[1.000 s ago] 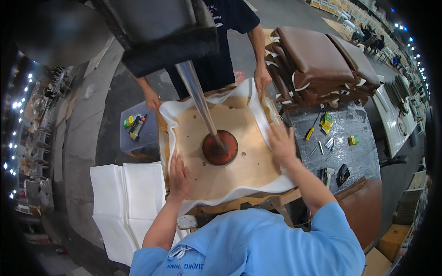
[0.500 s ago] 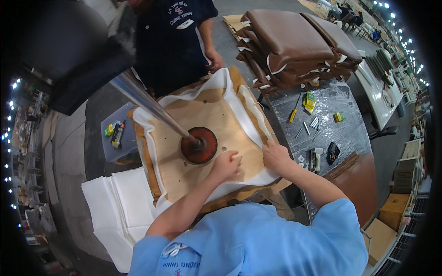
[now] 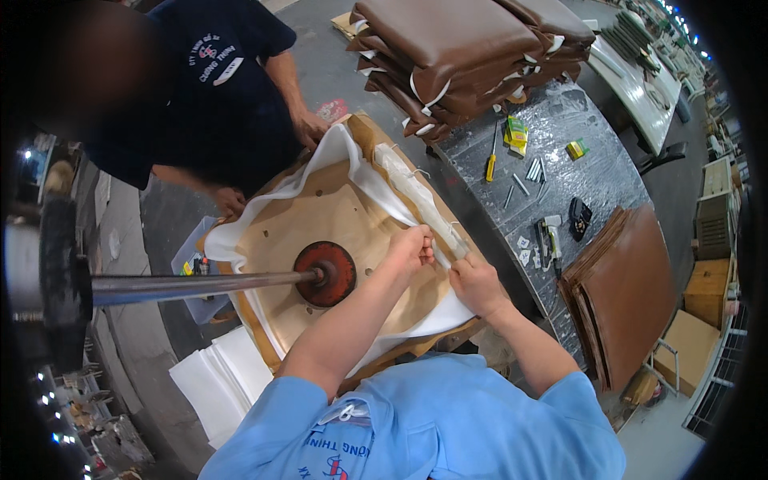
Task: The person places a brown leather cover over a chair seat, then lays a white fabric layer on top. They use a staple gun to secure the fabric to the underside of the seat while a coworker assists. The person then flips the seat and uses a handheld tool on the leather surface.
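Observation:
A plywood seat panel (image 3: 272,232) with small holes lies underside up, edged by white padding (image 3: 344,156) and a tan-brown cover (image 3: 364,132). A red and black round press disc (image 3: 340,276) on a metal rod (image 3: 200,286) bears down on its middle. My left hand (image 3: 410,248) is closed in a pinch over the panel's right edge; what its fingers hold is too small to make out. Close beside it, my right hand (image 3: 478,286) grips the cover's edge, near the lower end of a pale, translucent strip (image 3: 400,178).
A co-worker's hands (image 3: 310,130) are at the panel's far side. To the right, a wrapped table (image 3: 576,128) bears a yellow screwdriver (image 3: 491,164), metal pieces, a staple gun (image 3: 550,240) and brown cushions (image 3: 456,48). White sheets (image 3: 220,376) lie at the left, brown sheets (image 3: 628,296) at the right.
My left hand has moved right, from above the panel to its right edge beside my right hand. The view has shifted, and the co-worker's second hand now shows at the panel.

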Motion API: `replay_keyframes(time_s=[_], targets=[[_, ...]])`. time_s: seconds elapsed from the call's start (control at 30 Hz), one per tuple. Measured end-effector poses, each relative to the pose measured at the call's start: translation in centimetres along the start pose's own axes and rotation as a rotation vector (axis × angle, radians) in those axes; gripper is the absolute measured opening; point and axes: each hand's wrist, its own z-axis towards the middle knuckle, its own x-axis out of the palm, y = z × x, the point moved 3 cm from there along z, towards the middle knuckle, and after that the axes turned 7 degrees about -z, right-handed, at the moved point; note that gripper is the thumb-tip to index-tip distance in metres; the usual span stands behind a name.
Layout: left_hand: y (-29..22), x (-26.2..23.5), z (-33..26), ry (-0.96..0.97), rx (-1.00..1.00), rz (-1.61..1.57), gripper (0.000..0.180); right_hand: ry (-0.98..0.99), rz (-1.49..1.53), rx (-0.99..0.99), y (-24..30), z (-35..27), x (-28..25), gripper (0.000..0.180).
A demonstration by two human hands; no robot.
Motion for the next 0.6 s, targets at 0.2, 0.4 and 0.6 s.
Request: replay_keyframes(time_s=[0.2, 0.4, 0.6], targets=[[-0.8, -0.2, 0.2, 0.084, -0.027, 0.019, 0.012, 0.116, -0.095, 0.071, 0.6, 0.5, -0.8, 0.02], [-2.6, 0.1, 1.5, 0.135, -0.09, -0.058, 0.014, 0.355, -0.368, -0.086, 0.9, 4.4, 0.1, 0.024], [-2.0, -2.6, 0.0, 0.126, 0.032, -0.018, 0.012, 0.051, -0.066, -0.002, -0.1, 1.9, -0.3, 0.019]])
